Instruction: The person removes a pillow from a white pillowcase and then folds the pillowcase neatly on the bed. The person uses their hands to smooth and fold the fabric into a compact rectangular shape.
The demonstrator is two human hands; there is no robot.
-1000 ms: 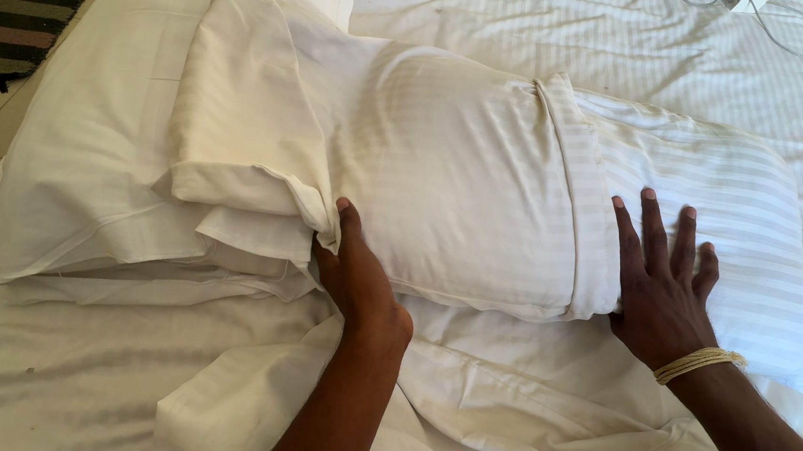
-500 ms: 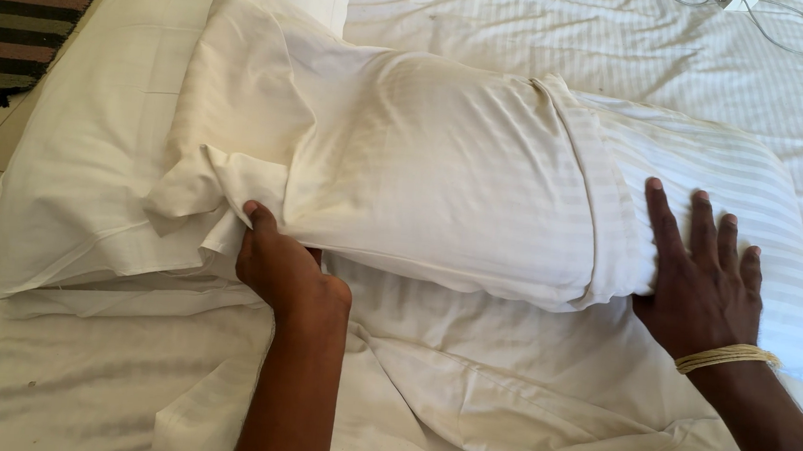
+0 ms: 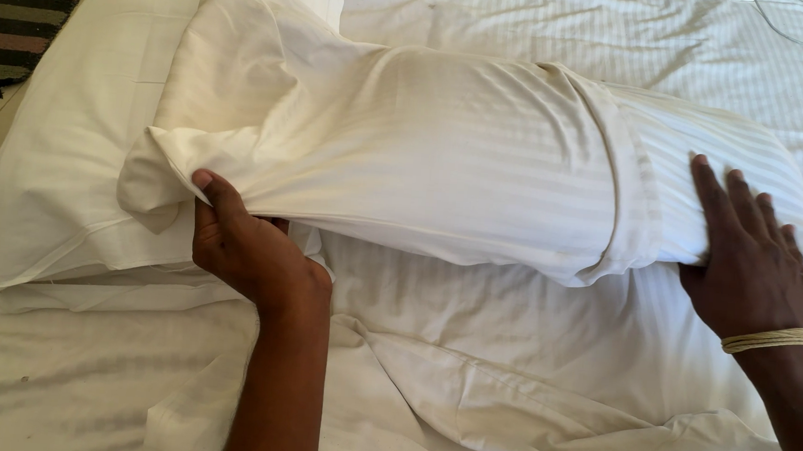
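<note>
Head view: the pillow (image 3: 482, 156) lies across the centre of the frame on the white bed sheet (image 3: 524, 357), partly sheathed in a white pillowcase (image 3: 267, 122). At lower left the left hand (image 3: 245, 243) pinches the pillowcase's bunched closed end, fingers tight on cloth. At right the right hand (image 3: 747, 264) rests flat and spread on the pillow's bare striped end, holding nothing. A second pillow (image 3: 57, 173) lies underneath at left. A likely risk is that the thin pinch slips off the fabric, or the pillow slides under the flat palm.

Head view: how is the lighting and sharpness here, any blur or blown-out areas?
Head view: soft daylight, sharp throughout; the left hand gripping the pillowcase and the right hand on the pillow show no motion blur. The white sheet near the top runs bright, stripes visible. Gentle shadow under the pillow.
</note>
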